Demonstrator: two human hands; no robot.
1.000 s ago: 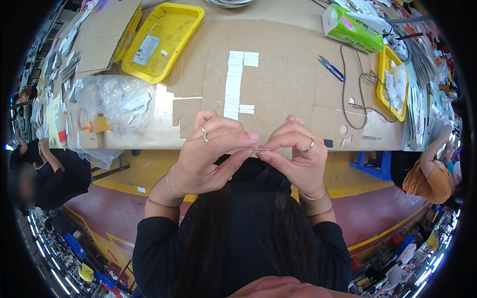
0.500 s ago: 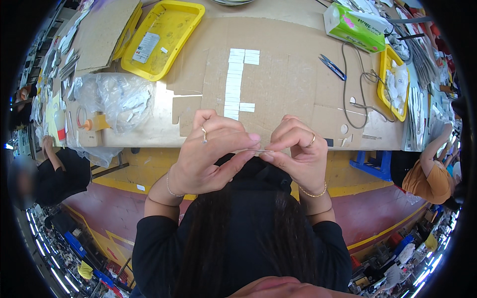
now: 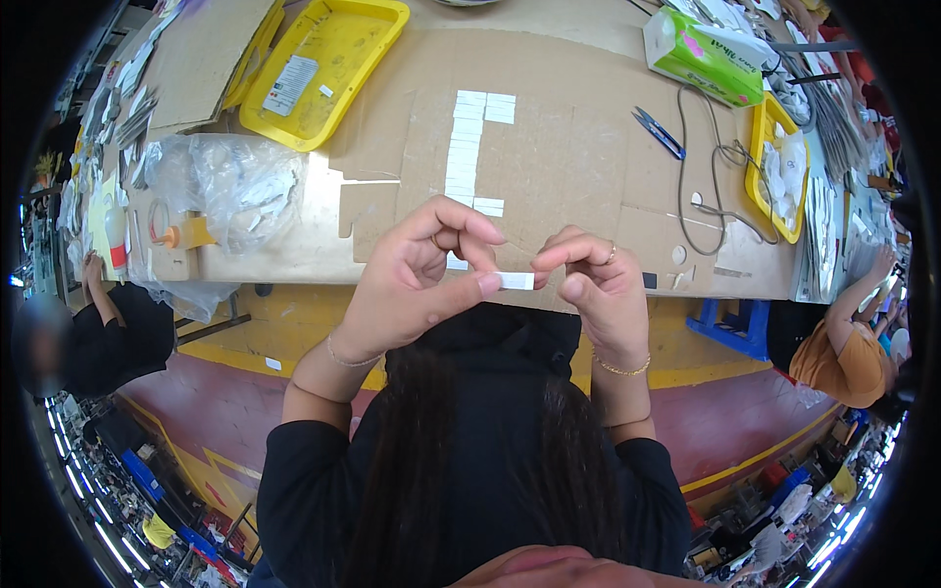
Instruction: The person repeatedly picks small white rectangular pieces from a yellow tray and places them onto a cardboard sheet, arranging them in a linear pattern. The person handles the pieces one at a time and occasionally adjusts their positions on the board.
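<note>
My left hand (image 3: pixel 417 279) pinches a small white label (image 3: pixel 517 281) by its left end, between thumb and finger, just off the table's front edge. Close to the label's free end is my right hand (image 3: pixel 603 294). Its thumb and forefinger are apart, and I see nothing held between them. Beyond both hands, a column of small white labels (image 3: pixel 463 147) lies on a flat cardboard sheet (image 3: pixel 569 147), with a few more beside its top and lower end. Part of one label by my left fingers is hidden.
Blue-handled thread snips (image 3: pixel 659 134) and a looped grey cord (image 3: pixel 723 196) lie to the right, near a small yellow tray (image 3: pixel 796 211) and a green tissue pack (image 3: pixel 701 59). At left are a large yellow tray (image 3: pixel 358 83) and clear plastic bags (image 3: pixel 245 191). People sit at both sides.
My right fingers have let go of the label and parted. The label, formerly edge-on between both hands, now shows its white face in my left hand.
</note>
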